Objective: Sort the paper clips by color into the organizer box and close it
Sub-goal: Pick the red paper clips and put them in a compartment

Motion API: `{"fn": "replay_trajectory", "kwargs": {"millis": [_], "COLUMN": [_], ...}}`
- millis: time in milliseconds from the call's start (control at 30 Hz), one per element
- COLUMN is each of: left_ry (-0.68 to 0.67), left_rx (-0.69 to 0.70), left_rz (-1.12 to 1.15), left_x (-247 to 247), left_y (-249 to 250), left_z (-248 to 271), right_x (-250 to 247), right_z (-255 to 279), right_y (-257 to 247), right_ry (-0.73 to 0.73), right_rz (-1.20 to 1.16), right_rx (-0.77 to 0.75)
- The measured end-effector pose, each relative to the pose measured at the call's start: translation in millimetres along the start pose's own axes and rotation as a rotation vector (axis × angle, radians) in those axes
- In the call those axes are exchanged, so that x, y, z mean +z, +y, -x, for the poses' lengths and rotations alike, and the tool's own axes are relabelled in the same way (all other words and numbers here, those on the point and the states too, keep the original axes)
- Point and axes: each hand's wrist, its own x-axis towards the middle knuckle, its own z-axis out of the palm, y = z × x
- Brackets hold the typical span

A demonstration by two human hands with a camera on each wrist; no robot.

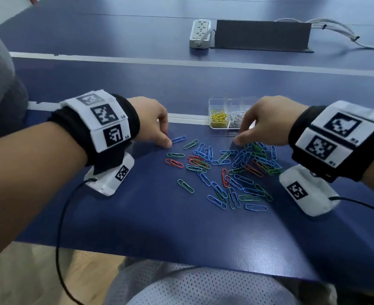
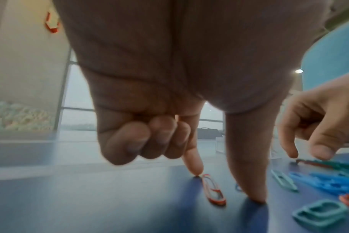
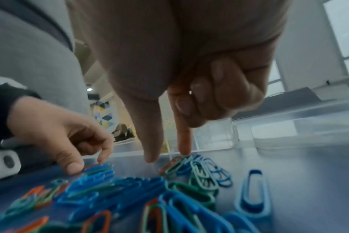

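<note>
Head view: left hand [image 1: 153, 119] nearer the stray red clip, left of the organizer box [image 1: 220, 126].
Left wrist: index fingertip [image 2: 195, 167] and thumb straddle the red paper clip [image 2: 212, 189], not yet pinched; long axis runs toward the camera.
Right wrist: right hand [image 3: 189, 78] grasps nothing, probing the clip pile [image 3: 189, 170].

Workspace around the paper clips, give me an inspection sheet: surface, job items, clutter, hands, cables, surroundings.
Surface: dark blue table with white stripes.
Job's things: loose paper clips, blue, green and red, scattered near the front edge; clear organizer box behind them, open, with yellow clips in one compartment and silver clips in the next.
Clutter: white power strip and a dark panel at the back.
Grippers: left hand, index fingertip and thumb on the table either side of a red clip; right hand, fingertips down at the pile's far edge.
Cables: black leads from both wrist cameras; white cords at the far right.
Surroundings: wooden floor.
</note>
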Motion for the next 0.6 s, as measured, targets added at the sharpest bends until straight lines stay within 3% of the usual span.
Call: {"fn": "replay_trajectory", "kwargs": {"millis": [300, 433, 600], "left_ry": [-0.012, -0.011, -0.094], "left_rx": [0.031, 0.03, 0.099], "left_rz": [-0.037, -0.027, 0.147], "left_x": [1.0, -1.2, -8.5], "left_y": [3.7, 5.0, 12.0], "left_z": [1.3, 4.0, -0.9], "right_x": [4.7, -2.7, -13.3], "right_z": [2.0, 1.5, -5.1], "right_y": [-7.4, -0.4, 16.1], "right_ry": [-0.01, -0.054, -0.104], "right_rz": [0.027, -0.136, -0.48], "right_rx": [-0.053, -0.011, 0.032]}}
